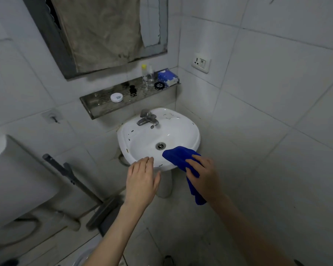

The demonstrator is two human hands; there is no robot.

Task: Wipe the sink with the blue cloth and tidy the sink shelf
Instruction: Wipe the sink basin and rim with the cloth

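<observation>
A white pedestal sink (183, 131) with a chrome tap (147, 118) stands in the tiled corner. My right hand (204, 175) is shut on the blue cloth (178, 155), which rests on the sink's front right rim and hangs down below my hand. My left hand (142, 179) hovers flat and open at the front rim, fingertips just over the edge. Above the sink a metal shelf (96, 104) carries a white round tin (116, 97), a small black item (133, 90), a yellow-capped clear bottle (145, 76), a black ring-shaped item (159, 85) and a blue packet (167, 76).
A mirror (154, 22) partly covered by a beige towel (98, 31) hangs above the shelf. A wall socket (201, 62) is on the right wall. A toilet cistern (13, 179) stands at left, with a grey long-handled tool (69, 175) leaning between it and the sink.
</observation>
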